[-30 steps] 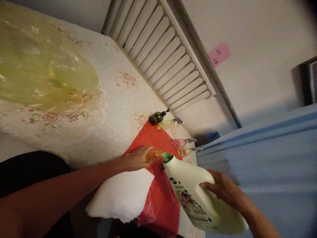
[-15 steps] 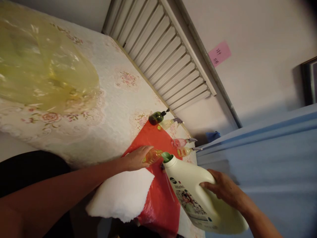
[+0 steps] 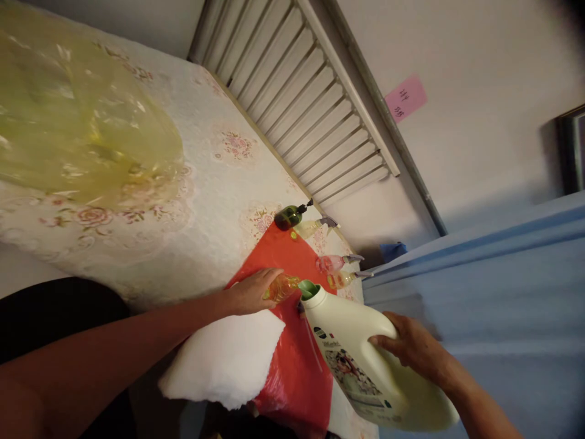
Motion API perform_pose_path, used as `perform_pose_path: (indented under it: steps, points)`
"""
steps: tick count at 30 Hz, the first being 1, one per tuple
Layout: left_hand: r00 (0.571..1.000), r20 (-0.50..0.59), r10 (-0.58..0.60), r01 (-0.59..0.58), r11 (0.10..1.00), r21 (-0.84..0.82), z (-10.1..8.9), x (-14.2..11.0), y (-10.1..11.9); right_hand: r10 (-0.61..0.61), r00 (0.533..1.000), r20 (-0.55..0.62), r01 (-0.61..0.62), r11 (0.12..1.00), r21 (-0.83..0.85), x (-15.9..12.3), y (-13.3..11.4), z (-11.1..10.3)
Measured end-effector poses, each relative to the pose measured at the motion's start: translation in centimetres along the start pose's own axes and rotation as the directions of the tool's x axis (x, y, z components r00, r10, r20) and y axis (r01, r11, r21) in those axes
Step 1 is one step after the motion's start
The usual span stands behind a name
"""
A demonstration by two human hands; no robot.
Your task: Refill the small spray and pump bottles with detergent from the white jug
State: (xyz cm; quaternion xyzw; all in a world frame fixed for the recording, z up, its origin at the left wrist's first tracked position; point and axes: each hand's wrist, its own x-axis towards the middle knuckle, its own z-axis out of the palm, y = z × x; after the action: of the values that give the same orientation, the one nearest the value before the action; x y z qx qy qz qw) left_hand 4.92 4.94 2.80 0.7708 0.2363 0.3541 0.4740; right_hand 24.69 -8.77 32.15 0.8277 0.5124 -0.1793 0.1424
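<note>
My left hand (image 3: 254, 291) is wrapped round a small clear bottle (image 3: 284, 288) with yellowish liquid in it. The bottle stands over a red sheet (image 3: 301, 353), its neck toward the jug's mouth. A large pale green detergent jug (image 3: 365, 366) with a printed label is tilted, and my right hand (image 3: 409, 341) grips it by its handle. The jug's green spout (image 3: 309, 290) is right at the small bottle's opening; whether they touch I cannot tell. No stream of liquid can be made out between them.
Beyond the hands stand a dark green pump bottle (image 3: 289, 217), a pale yellow spray bottle (image 3: 308, 228), a pink one (image 3: 331, 263) and an orange-yellow one (image 3: 340, 279). White padding (image 3: 223, 360) lies near my left forearm. A yellow plastic bag (image 3: 91, 122) covers part of the flowered tablecloth (image 3: 201, 213).
</note>
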Motion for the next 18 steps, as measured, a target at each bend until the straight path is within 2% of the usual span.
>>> perform_pose_path:
  steps: [18]
  points:
    - [0.998, 0.039, -0.048, 0.048, 0.999, -0.005, -0.8, 0.0, 1.3, -0.003, 1.000, 0.002, 0.003, 1.000, -0.011, 0.2, 0.0, 0.0]
